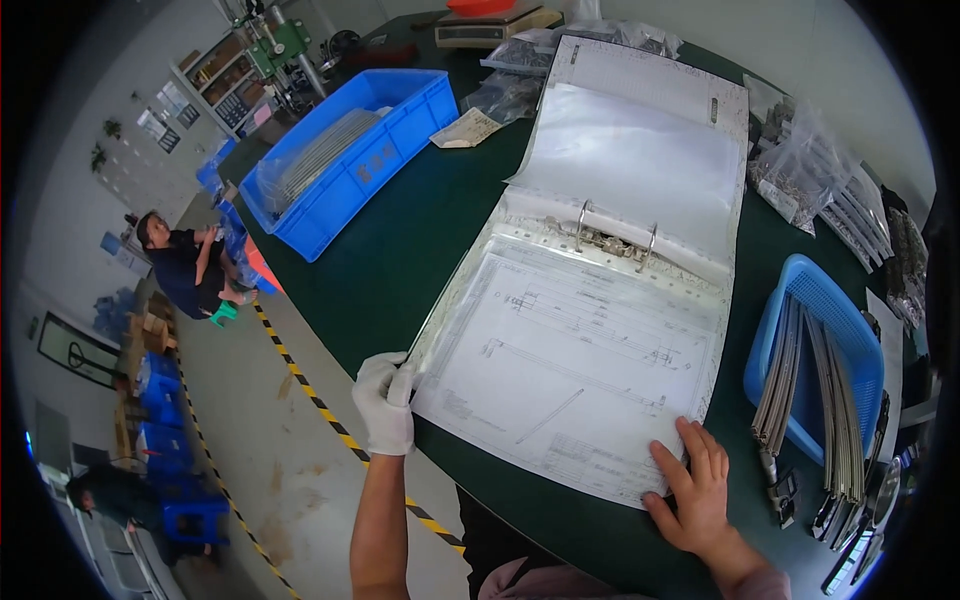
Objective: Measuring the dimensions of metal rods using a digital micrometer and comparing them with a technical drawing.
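A ring binder [478, 262] lies opened out on the green table, its two metal rings [617, 232] across the middle. The near side carries a technical drawing [590, 330] in a clear sleeve; a blank-looking sleeved sheet [640, 150] is turned over onto the far side. My left hand [384, 405], in a white glove, grips the binder's left edge near its lower corner, thumb on top and the other fingers partly hidden. Bare, my right hand [695, 490] rests with spread fingers on the drawing's lower right corner.
A blue crate [350, 165] with bagged metal strips stands at the back left. To the right, a light-blue basket [850, 340] holds long metal parts. Plastic bags of small parts [800, 165] lie behind it. Two people [185, 260] sit beyond the table's left edge.
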`<action>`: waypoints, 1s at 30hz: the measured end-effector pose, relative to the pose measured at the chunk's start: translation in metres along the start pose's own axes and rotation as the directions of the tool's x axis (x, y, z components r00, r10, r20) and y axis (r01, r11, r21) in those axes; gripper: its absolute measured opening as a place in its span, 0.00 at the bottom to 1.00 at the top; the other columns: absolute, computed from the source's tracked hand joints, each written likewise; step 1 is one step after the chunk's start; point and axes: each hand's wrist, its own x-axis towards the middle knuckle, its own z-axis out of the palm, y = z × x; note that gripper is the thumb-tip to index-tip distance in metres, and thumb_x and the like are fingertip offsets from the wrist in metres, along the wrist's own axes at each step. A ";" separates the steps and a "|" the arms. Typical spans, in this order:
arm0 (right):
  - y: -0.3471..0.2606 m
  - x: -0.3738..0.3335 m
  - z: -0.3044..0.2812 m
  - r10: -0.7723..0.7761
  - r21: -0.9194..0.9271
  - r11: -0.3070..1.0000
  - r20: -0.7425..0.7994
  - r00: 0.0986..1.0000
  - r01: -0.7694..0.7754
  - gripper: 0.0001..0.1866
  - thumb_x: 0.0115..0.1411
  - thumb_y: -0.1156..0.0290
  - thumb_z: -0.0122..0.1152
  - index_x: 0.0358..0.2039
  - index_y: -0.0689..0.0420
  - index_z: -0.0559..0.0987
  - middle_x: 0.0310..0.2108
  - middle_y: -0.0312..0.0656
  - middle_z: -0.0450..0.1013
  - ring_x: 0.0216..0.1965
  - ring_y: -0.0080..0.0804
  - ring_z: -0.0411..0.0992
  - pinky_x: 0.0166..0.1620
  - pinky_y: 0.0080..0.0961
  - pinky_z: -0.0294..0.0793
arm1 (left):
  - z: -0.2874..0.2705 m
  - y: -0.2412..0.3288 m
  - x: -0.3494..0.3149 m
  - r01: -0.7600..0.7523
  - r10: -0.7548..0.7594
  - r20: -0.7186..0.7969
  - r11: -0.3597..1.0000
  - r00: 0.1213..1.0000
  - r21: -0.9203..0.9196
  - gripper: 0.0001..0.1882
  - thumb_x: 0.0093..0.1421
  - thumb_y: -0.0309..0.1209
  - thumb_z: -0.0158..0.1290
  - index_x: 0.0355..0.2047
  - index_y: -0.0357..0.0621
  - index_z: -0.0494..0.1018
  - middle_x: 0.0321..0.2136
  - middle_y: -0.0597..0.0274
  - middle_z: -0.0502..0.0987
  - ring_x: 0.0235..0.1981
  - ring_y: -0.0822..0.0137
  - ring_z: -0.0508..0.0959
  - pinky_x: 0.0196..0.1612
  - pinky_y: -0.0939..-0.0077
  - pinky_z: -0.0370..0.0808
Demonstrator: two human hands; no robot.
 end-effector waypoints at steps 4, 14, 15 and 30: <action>0.001 0.000 0.000 -0.005 0.005 1.000 -0.006 1.000 0.005 0.29 0.41 0.65 0.59 0.47 0.54 0.68 0.54 0.55 0.54 0.52 0.53 0.55 0.51 0.45 0.53 | 0.000 -0.002 -0.002 0.016 -0.016 -0.004 1.000 1.000 -0.007 0.12 0.46 0.24 0.50 0.10 0.32 0.64 0.16 0.54 0.68 0.31 0.61 0.72 0.35 0.71 0.65; 0.003 -0.008 0.003 0.010 0.126 0.992 -0.242 0.970 0.021 0.33 0.37 0.63 0.61 0.48 0.58 0.67 0.52 0.60 0.55 0.49 0.52 0.58 0.48 0.41 0.57 | 0.001 -0.008 0.001 0.098 -0.099 -0.001 0.988 0.995 -0.119 0.08 0.49 0.26 0.48 0.18 0.32 0.69 0.25 0.56 0.72 0.29 0.65 0.70 0.35 0.75 0.65; 0.006 -0.014 0.001 0.031 0.163 0.986 -0.316 0.948 0.022 0.32 0.37 0.64 0.61 0.46 0.58 0.68 0.50 0.57 0.58 0.47 0.51 0.60 0.47 0.40 0.57 | 0.008 -0.005 0.001 0.113 -0.112 0.008 0.984 0.994 -0.138 0.08 0.51 0.27 0.47 0.20 0.33 0.69 0.25 0.58 0.71 0.29 0.67 0.70 0.35 0.76 0.65; 0.042 -0.125 -0.035 -0.179 -0.213 0.974 -0.502 0.846 0.080 0.14 0.38 0.70 0.59 0.07 0.52 0.62 0.11 0.34 0.57 0.14 0.31 0.59 0.26 0.26 0.58 | 0.099 0.211 -0.037 -0.297 0.318 0.705 0.942 0.634 -0.157 0.06 0.53 0.28 0.47 0.26 0.38 0.71 0.22 0.57 0.72 0.26 0.66 0.73 0.32 0.75 0.68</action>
